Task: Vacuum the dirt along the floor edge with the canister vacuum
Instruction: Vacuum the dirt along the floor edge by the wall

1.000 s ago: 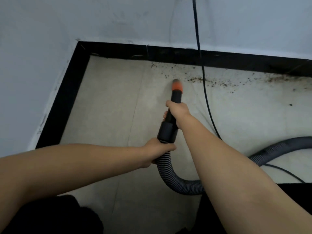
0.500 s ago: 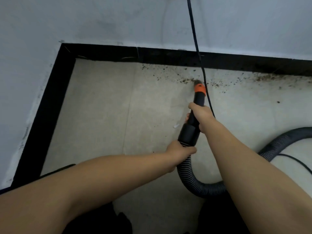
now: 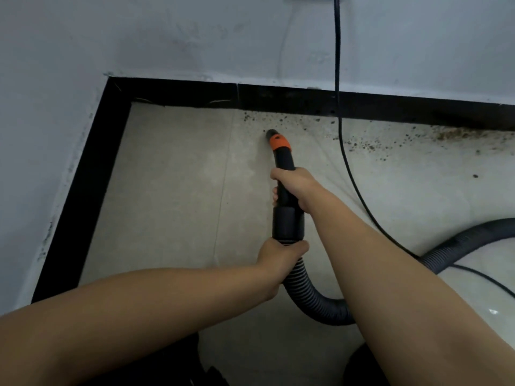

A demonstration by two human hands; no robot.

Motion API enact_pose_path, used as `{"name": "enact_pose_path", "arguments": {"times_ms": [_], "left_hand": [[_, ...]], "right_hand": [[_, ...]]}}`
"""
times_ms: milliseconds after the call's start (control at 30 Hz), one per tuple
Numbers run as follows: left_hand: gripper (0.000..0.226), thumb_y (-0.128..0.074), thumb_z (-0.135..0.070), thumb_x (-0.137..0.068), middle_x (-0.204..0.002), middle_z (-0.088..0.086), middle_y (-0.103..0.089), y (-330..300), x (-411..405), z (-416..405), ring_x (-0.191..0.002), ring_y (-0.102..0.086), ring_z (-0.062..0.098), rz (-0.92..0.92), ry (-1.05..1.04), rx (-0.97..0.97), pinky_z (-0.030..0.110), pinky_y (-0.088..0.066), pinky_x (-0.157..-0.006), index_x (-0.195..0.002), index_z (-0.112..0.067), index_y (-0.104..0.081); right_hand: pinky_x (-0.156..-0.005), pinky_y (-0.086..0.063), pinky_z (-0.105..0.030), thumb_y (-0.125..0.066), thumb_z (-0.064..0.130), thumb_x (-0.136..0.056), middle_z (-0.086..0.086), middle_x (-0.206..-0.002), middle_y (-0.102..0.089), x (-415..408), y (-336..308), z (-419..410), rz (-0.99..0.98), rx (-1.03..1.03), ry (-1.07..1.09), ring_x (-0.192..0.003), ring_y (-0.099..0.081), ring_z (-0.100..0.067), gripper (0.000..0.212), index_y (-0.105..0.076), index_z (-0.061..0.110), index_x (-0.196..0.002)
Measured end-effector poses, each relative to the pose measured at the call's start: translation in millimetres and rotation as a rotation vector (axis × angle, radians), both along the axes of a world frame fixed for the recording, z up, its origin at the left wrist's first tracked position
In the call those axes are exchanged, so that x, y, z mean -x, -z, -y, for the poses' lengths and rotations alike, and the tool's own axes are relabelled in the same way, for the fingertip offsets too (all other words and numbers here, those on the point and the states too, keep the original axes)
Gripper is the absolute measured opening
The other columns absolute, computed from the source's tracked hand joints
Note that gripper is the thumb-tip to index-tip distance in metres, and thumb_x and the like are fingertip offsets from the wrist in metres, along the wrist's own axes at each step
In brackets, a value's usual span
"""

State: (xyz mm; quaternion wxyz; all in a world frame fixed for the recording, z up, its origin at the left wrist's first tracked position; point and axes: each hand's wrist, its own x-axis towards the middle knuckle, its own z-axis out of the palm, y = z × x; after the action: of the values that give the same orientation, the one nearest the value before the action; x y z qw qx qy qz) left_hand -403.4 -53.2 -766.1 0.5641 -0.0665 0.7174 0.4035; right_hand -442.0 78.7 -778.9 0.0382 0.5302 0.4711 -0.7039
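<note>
Head view:
Right hand (image 3: 295, 188): my fingers are wrapped tight round the black nozzle tube (image 3: 284, 165), below its orange collar (image 3: 280, 142).
Left hand (image 3: 281, 260): closed round the ribbed hose (image 3: 309, 299) right where it meets the black cuff (image 3: 288, 224), just behind my right hand.
Nozzle tip (image 3: 271, 133): ahead of my right grip, angled down toward the floor (image 3: 172, 190); contact I cannot tell.
Dirt (image 3: 370, 144): dark specks ahead and right of my grip, strung along the black skirting (image 3: 278, 97), thickest far right; a few specks just beyond the tip.
Hose run: loops back under my right forearm, then off to the right.
Power cord (image 3: 338, 107): hangs down the wall (image 3: 195, 37), passes right of the nozzle, apart from it.
</note>
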Motion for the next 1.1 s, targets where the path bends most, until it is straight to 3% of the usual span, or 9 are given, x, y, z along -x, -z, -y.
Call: {"name": "enact_pose_path", "arguments": {"times_ms": [200,333,567,733,1100], "left_hand": [[0.014,-0.066,-0.017,-0.085,-0.083,0.005,-0.060,1,21,11,-0.076,-0.058,0.018,-0.036,-0.035,-0.023,0.026,-0.048,-0.065,-0.097,-0.013,-0.059],[0.012,-0.066,-0.015,-0.084,-0.082,0.004,-0.060,3,15,-2,-0.074,-0.057,0.017,-0.028,0.056,-0.043,0.025,-0.047,-0.064,-0.094,-0.016,-0.059],[0.035,-0.069,-0.019,-0.079,-0.097,0.006,-0.064,11,-7,-45,-0.087,-0.061,0.023,-0.007,0.187,-0.078,0.028,-0.048,-0.072,-0.112,-0.014,-0.060],[0.042,-0.068,-0.020,-0.080,-0.106,0.009,-0.064,13,-8,-69,-0.091,-0.061,0.024,0.002,0.120,-0.088,0.030,-0.050,-0.076,-0.120,-0.010,-0.057],[0.020,-0.066,-0.018,-0.083,-0.082,0.003,-0.058,17,-1,-62,-0.083,-0.058,0.022,0.013,-0.048,-0.081,0.030,-0.048,-0.071,-0.101,-0.013,-0.059]], "right_hand": [[-0.045,-0.049,-0.029,-0.059,0.010,-0.088,-0.011,-0.060,-0.052,23,-1,11,-0.020,0.017,-0.022,-0.042,-0.051,-0.021,0.014,-0.047,0.005,-0.093],[-0.045,-0.049,-0.029,-0.058,0.010,-0.090,-0.012,-0.061,-0.051,3,0,-6,-0.004,0.018,0.089,-0.042,-0.049,-0.021,0.013,-0.046,0.005,-0.092],[-0.041,-0.048,-0.026,-0.056,0.007,-0.090,-0.011,-0.056,-0.046,-39,1,-51,0.026,-0.027,0.293,-0.034,-0.046,-0.019,0.011,-0.045,0.005,-0.087],[-0.042,-0.050,-0.027,-0.059,0.009,-0.089,-0.011,-0.054,-0.050,-33,-3,-75,0.038,-0.036,0.245,-0.034,-0.048,-0.019,0.013,-0.047,0.004,-0.093],[-0.049,-0.051,-0.030,-0.059,0.011,-0.090,-0.011,-0.060,-0.051,2,-3,-62,0.033,-0.030,-0.016,-0.042,-0.049,-0.020,0.014,-0.047,0.006,-0.094]]}}
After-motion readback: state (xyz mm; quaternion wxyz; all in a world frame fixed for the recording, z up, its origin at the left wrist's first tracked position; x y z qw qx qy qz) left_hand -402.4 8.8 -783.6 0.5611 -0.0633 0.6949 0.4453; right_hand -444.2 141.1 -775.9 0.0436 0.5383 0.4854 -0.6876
